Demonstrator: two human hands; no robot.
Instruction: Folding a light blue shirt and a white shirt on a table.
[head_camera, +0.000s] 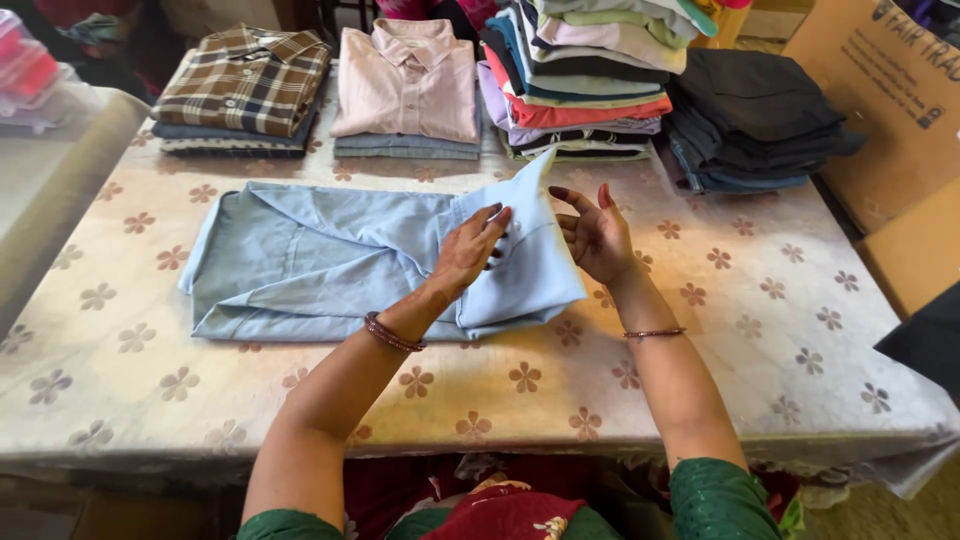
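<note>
Head view: folded shirt stacks (575, 75) lie beyond the blue shirt (320, 260).

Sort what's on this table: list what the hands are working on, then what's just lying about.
In hand: light blue shirt, left hand, right hand.

Lying about: plaid shirt stack, pink shirt, mixed coloured stack, dark stack, cardboard boxes.
</note>
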